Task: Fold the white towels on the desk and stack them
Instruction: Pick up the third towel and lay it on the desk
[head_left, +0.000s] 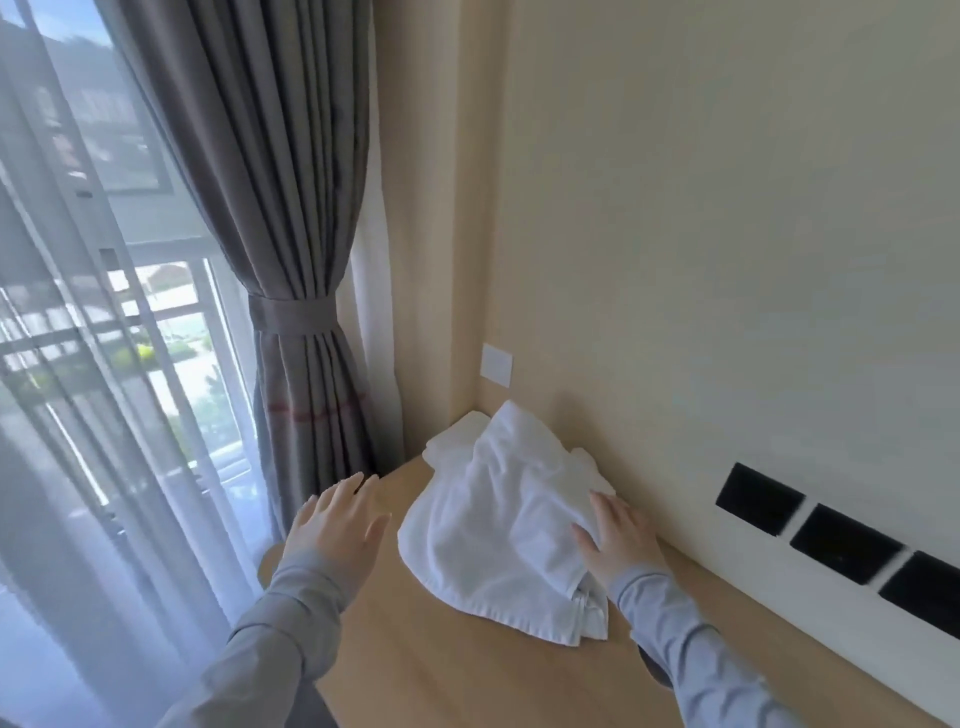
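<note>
A crumpled white towel (493, 519) lies spread over the far corner of the light wooden desk (431, 670). Behind it, against the wall corner, sits a folded white towel (457, 434), partly covered. My right hand (618, 540) rests on the right edge of the crumpled towel, fingers curled into the cloth. My left hand (337, 525) hovers open above the desk's left edge, fingers spread, a short way left of the towel and not touching it.
A grey tied curtain (291, 322) and sheer drape hang at the window left of the desk. The beige wall (727, 260) runs along the right, with black socket plates (841, 540) and a white switch plate (496, 365).
</note>
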